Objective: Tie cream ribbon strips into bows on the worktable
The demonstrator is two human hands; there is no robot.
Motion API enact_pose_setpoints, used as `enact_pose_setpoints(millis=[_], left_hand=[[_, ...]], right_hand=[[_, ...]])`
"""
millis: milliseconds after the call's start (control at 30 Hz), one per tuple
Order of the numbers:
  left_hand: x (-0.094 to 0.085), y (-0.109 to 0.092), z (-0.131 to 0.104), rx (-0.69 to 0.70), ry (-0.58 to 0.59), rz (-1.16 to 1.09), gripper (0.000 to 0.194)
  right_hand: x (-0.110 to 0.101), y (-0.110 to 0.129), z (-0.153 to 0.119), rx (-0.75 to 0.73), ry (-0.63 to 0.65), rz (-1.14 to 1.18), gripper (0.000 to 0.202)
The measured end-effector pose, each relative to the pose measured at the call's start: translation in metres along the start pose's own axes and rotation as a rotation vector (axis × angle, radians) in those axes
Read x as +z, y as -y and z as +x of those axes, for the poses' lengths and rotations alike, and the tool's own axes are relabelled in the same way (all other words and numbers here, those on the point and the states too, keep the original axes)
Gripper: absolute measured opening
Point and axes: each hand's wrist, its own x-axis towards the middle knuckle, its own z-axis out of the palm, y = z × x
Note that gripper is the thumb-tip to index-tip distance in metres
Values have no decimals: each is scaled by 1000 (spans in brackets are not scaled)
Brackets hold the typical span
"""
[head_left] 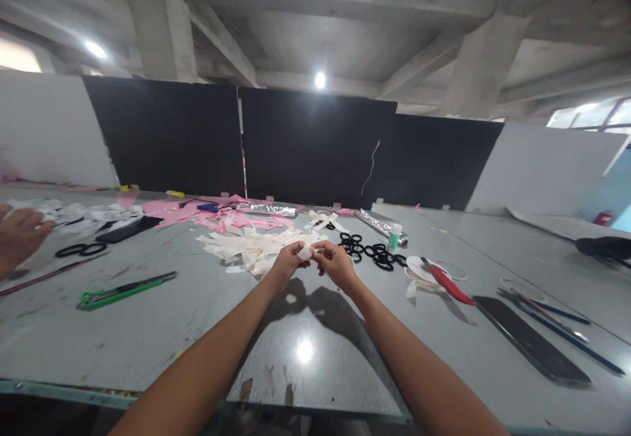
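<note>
Between the fingertips of my left hand (287, 266) and my right hand (337, 265), a small white ribbon strip (305, 252) is curled into a loop. Both hands are pinched closed on it, just above the table (266, 357). Behind my left hand lies a loose pile of cream-white strips (241, 246). Crossed white strips (325, 220) rest farther back. To the right of my right hand are several black rings (382, 256), which look like hair ties, beside a green and white glue stick (394, 237).
A green box cutter (128, 289) and black-handled scissors (81, 250) lie left. On the right are a ribbon roll (424, 277), a red-handled tool (449, 283), a dark phone-like slab (532, 340) and tweezers-like tools (547, 317). Another person's hand (22, 232) reaches in at left. Black panels (315, 146) stand behind.
</note>
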Motion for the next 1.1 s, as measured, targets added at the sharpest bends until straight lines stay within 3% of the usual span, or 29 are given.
enact_pose_setpoints(millis=[233,433,767,1100], left_hand=[[-2,1,1,14,-7,40,16],[-1,-1,-1,39,-16,59,18],[-3,9,5,58,56,73,18],[-2,9,4,96,14,131,15]], right_hand=[[0,2,1,116,-42,78,34],[1,-4,1,84,-59,141,32],[-1,-4,-3,193,-33,206,36],[3,-7,-1,102,-50,48,35]])
